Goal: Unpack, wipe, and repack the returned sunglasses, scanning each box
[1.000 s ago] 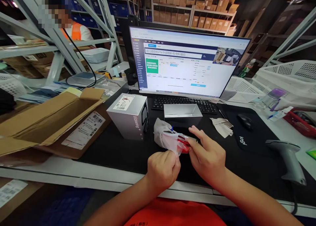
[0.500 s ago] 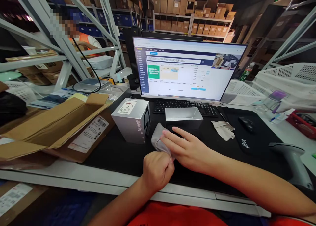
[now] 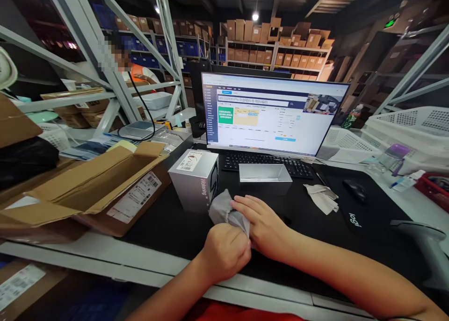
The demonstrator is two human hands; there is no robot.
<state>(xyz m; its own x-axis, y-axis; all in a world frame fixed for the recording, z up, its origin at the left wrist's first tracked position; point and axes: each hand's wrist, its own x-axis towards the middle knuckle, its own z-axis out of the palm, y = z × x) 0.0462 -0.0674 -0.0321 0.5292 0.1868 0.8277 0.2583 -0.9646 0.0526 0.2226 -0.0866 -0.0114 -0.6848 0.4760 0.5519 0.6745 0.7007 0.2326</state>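
Observation:
A soft grey cloth pouch [image 3: 221, 209] is between my two hands over the black mat, its far end sticking out beyond my fingers. My left hand [image 3: 226, 253], closed in a fist, grips the near end. My right hand [image 3: 264, 225] wraps the pouch from the right side, fingers together along it and thumb hidden. What the pouch contains cannot be seen. Just beyond it, to the left, stands a silver printed box [image 3: 194, 178] with a label on top. An open silver box part [image 3: 265, 174] lies in front of the keyboard.
An open cardboard carton [image 3: 140, 204] stands at left. Behind are a keyboard [image 3: 231, 161] and a monitor [image 3: 259, 124]. To the right lie a crumpled pale cloth [image 3: 322, 198], a mouse [image 3: 355, 190] and a grey scanner [image 3: 428, 237]. A person in orange [image 3: 140, 72] is far left.
The view has tilted up a little. My right hand's fingers have drawn in closer around the pouch, and more of the pouch's far end bulges to the left.

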